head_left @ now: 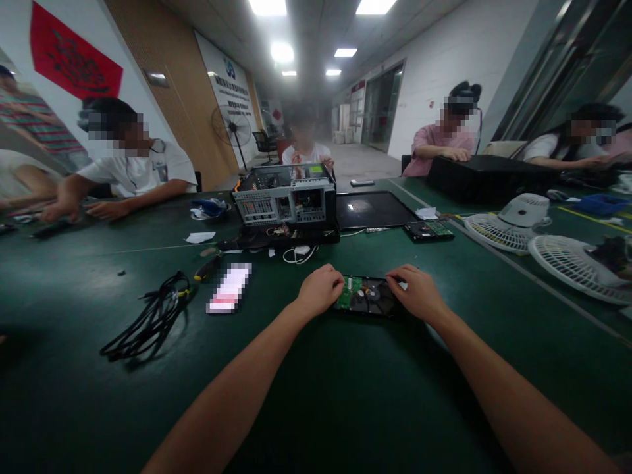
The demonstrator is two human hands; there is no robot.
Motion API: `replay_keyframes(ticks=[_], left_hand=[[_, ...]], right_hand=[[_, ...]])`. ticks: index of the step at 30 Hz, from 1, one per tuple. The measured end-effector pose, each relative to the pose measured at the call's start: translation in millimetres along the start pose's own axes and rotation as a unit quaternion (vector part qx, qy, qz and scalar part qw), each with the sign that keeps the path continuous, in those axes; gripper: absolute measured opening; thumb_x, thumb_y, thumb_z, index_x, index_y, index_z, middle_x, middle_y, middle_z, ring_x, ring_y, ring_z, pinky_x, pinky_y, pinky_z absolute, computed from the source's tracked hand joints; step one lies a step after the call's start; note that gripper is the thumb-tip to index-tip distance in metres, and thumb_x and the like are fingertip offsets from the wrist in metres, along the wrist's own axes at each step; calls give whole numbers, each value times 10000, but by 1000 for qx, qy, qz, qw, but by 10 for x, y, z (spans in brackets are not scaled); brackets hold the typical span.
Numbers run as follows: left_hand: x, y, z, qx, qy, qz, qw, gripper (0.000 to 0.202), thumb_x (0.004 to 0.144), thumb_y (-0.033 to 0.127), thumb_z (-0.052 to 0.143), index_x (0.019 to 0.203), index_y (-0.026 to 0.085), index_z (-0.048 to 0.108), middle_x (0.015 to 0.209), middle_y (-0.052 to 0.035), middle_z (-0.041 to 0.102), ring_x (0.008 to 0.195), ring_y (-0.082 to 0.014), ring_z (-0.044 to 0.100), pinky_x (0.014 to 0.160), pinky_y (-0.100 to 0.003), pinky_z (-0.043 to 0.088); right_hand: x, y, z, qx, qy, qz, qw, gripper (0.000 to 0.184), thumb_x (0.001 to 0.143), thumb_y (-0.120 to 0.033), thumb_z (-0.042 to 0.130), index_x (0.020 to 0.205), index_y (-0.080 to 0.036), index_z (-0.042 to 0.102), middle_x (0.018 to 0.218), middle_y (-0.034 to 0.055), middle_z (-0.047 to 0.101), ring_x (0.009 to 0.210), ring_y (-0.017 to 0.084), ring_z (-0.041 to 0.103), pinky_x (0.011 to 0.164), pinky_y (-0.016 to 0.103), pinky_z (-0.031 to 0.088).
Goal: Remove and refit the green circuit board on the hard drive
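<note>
A hard drive [374, 294] lies at the middle of the green table [316, 401], its green circuit board showing at the left end. My left hand [320, 289] is closed on the drive's left end, with fingertips at the upper corner. At the opposite end, my right hand [419, 291] pinches the upper right corner. Its thumb and the drive's far right edge are partly hidden. Beyond the drive, another drive-like part with a green board [428, 230] rests on the table.
An open computer case [284, 201] stands ahead, with a black panel [375, 209] beside it. Left are a phone [230, 288], a screwdriver [207, 268] and coiled black cables [148, 322]. White fans [513, 224] lie to the right. Several people sit around the table.
</note>
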State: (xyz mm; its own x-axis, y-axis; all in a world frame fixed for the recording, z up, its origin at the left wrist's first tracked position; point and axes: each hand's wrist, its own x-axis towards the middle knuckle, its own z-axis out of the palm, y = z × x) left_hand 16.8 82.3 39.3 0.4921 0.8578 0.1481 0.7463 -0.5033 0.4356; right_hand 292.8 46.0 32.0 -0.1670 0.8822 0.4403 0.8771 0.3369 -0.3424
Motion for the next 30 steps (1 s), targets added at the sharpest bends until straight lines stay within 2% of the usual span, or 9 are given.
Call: replay_keyframes(ticks=[3,5,9,14,19,23,27,30], left_hand=[[-2,5,-39,2,-5,10,1000,218,948,275,554,1023,217,750,1098,-74,660,972,-219,645,942,-349,502],[3,-9,-57,-2,13,9,1000,232,954,275,537,1027,215,748,1095,-76,661,986,-221,646,952,-348,497],[16,-73,-68,-20,34,-26,999,287,967,313,519,1136,196,720,1116,-99,663,1036,-240,643,967,-359,492],[10,-147,-31,-83,-23,-73,994,485,937,470,578,1324,182,627,1181,-121,659,1055,-266,650,942,-382,509],[9,-175,27,-125,-42,-74,988,511,906,467,634,1344,205,608,1236,-111,659,1110,-266,638,981,-384,505],[10,-202,80,-152,-38,-84,984,591,881,510,673,1387,220,575,1333,-119,620,1181,-272,618,1020,-384,494],[-3,-220,122,-165,-36,-54,984,716,829,512,740,1447,223,520,1437,-122,550,1292,-280,559,1105,-382,442],[-8,-217,131,-166,-32,-34,985,702,816,498,754,1428,229,541,1432,-113,550,1307,-280,547,1126,-384,425]], right_hand=[[2,14,6,1,-1,1,1000,230,940,-308,552,959,-214,762,980,74,730,886,215,675,813,337,513],[1,20,7,2,-1,4,1000,230,938,-310,555,957,-213,763,981,75,730,876,214,675,813,342,517],[-5,5,0,15,-5,9,1000,249,949,-342,560,1020,-208,758,1028,87,719,900,219,674,849,355,526],[-19,-42,11,39,-41,29,998,371,955,-432,592,1211,-184,696,1180,130,670,1001,239,672,901,374,536],[-30,-80,32,60,-59,37,996,411,971,-465,584,1259,-184,666,1222,147,649,1060,252,667,946,404,538],[-55,-165,5,63,-64,-10,996,468,951,-478,615,1337,-213,630,1304,146,606,1192,275,610,1038,451,499],[-108,-313,-10,33,-106,-94,989,612,878,-526,704,1434,-311,567,1491,126,489,1393,338,431,1143,554,380],[-141,-405,14,14,-141,-127,982,681,834,-536,749,1456,-351,543,1576,95,413,1459,375,316,1169,612,305]])
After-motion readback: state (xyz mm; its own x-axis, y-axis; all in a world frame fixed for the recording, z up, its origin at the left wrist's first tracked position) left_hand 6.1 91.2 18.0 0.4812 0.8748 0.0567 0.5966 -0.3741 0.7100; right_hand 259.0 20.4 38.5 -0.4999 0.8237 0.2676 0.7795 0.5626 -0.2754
